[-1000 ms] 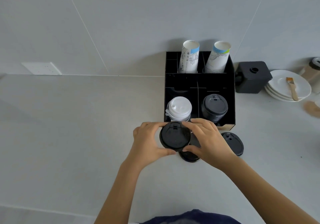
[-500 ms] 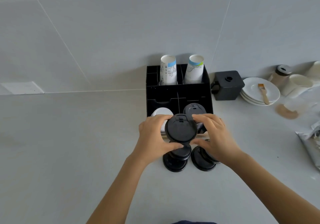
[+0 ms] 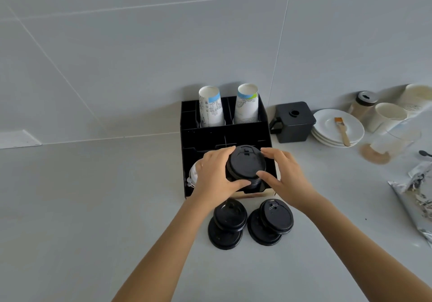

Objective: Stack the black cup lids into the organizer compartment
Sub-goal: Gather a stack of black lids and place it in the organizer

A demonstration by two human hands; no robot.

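Head view: looking down at a grey counter [image 3: 81, 208] against a grey tiled wall, both bare forearms reaching in from the bottom.
Organizer: black divided box [image 3: 187, 142] pushed back near the wall, right in the middle of the shot.
Back row: two upside-down paper cup stacks, one with a blue band [image 3: 210, 107], one with a blue-green band [image 3: 247, 105], standing side by side in the rear slots.
Front left slot: white lids [image 3: 192, 175], mostly hidden behind the left hand, so only a sliver shows.
Front right slot: a stack of black lids [image 3: 253, 184], and you only catch its edge under the one being held.
Held lid: black cup lid [image 3: 246, 164], top side up, sitting right over that front right stack. Can't tell if it's actually touching the stack yet.
Left hand [image 3: 215, 177]: fingers curled round the lid's left rim, thumb hooked under the near edge, gripping it.
Right hand [image 3: 286, 177]: fingertips on the far right rim, thumb pressed on the near right edge, also gripping the lid.
Loose lids: two little overlapping piles on the counter just in front of the organizer, left pile [image 3: 228, 223] and right pile [image 3: 272, 222], close together.
Right side stuff: black square container [image 3: 292, 124] beside the organizer, then stacked white saucers [image 3: 327, 128] with a small brush [image 3: 341, 131] on top.
Far right: a few pale cups [image 3: 385, 116], a lidded jar [image 3: 363, 104] and a crumpled foil bag [image 3: 416, 198], well clear of the hands.
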